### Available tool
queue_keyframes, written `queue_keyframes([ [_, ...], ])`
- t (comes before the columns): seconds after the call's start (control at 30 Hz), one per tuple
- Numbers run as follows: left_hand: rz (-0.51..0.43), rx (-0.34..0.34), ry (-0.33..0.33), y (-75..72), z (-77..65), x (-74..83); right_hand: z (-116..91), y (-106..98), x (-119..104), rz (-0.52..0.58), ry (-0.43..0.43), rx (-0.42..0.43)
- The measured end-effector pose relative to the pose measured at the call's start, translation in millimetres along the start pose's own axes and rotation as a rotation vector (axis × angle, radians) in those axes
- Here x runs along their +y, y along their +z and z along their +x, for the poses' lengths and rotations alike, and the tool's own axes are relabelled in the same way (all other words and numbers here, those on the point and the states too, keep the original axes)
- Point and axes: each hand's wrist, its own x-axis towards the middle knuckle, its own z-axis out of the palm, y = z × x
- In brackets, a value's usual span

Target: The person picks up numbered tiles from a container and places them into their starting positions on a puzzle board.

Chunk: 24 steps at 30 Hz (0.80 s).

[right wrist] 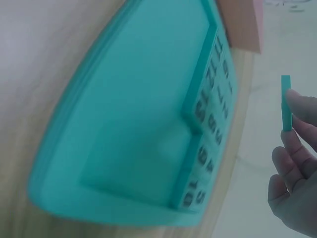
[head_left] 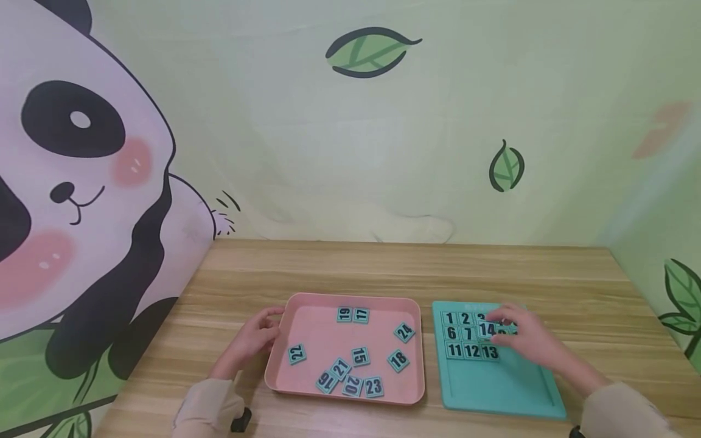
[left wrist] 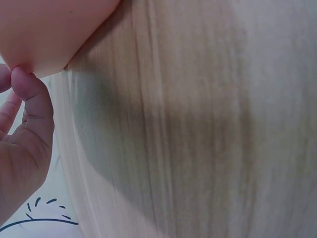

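Ten square teal tiles with black numbers (head_left: 360,356) lay loose in the shallow pink rectangular tray (head_left: 334,337), left of the flat turquoise rectangular board (head_left: 493,386) on your wood-grained tabletop (head_left: 405,264). You held another one, the square teal tile 14 (head_left: 487,330), in your right hand (head_left: 523,334), raised over the far part of the board and apart from it. Your right fingers (right wrist: 297,148) were only far enough apart to pinch that tile by its edges.

Your left hand (head_left: 253,337) was at the tray's left side, its bent fingers (left wrist: 34,99) touching the outside; whether they gripped the rim could not be told.

Inside the tray, tile 19 (head_left: 344,314) and tile 17 (head_left: 361,315) were side by side on the far side, tile 24 (head_left: 404,332) and tile 18 (head_left: 398,361) were toward the right, and tile 22 (head_left: 297,354) was near the left wall. Tiles 15, 21, 16, 20 and 23 lay in the near part.

On the board, the teal tiles in rows (head_left: 472,351) filled its far part, with 11, 12 and 13 in the row nearest you.
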Motion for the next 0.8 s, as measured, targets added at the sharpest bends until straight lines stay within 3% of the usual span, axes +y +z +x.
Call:
queue_keyframes([
  [0.3, -0.005, 0.000, -0.001, -0.8, 2.3, -4.2, -13.8, -6.1, 20.1, -0.026, 0.075, -0.036],
  [0.67, -0.015, -0.003, 0.001, -0.2, 3.2, -4.6, -24.7, 6.9, 44.1, -0.031, 0.150, -0.090],
  [0.8, -0.015, -0.003, -0.003, 0.0, 3.8, -3.8, -27.0, 9.7, 47.4, -0.020, 0.140, -0.087],
])
